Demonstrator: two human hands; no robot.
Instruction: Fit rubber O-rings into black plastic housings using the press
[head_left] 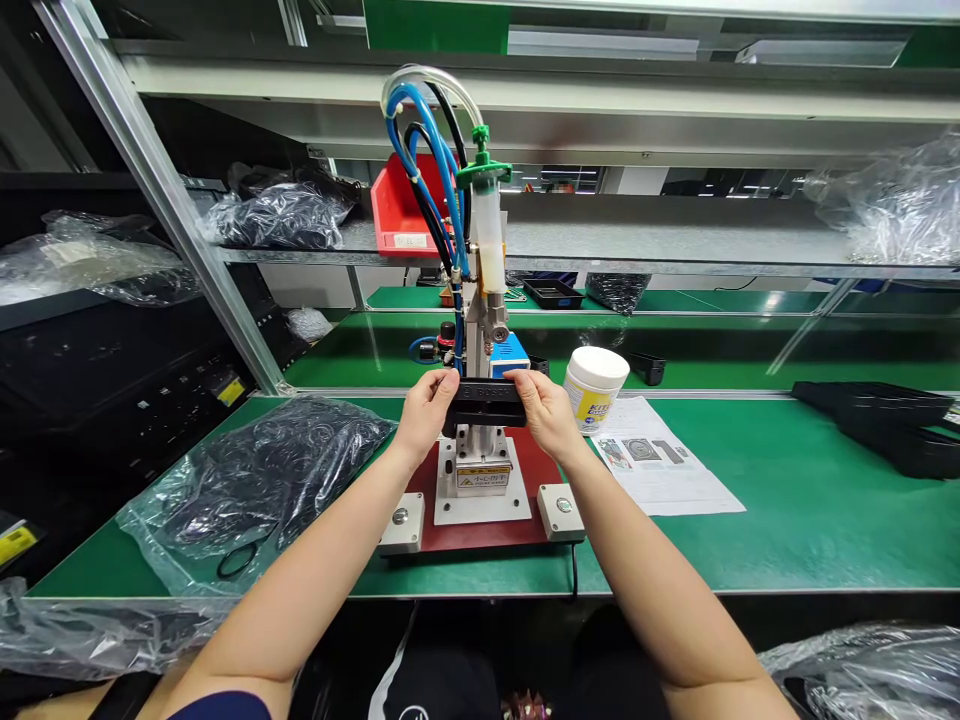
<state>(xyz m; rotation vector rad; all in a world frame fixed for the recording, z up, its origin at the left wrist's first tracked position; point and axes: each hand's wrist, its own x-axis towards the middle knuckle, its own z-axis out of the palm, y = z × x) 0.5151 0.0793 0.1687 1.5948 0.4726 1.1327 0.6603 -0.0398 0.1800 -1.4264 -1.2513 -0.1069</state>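
Left hand [426, 412] and right hand [552, 412] pinch opposite ends of black part [489, 391], likely to keep it level, in front of press [473, 335]; printed sheet [697, 487] lies right of press, presumably for easy reading.

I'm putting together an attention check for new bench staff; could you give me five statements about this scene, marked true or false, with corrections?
1. The left hand and right hand both hold the black plastic part. True.
2. The white lidded tub is left of the syringe. False: it is to the right.
3. The syringe's cap is green. True.
4. The printed sheet lies on the green bench top, right of the maroon base plate. True.
5. The red bin sits on the bench top. False: it is on the grey shelf above.
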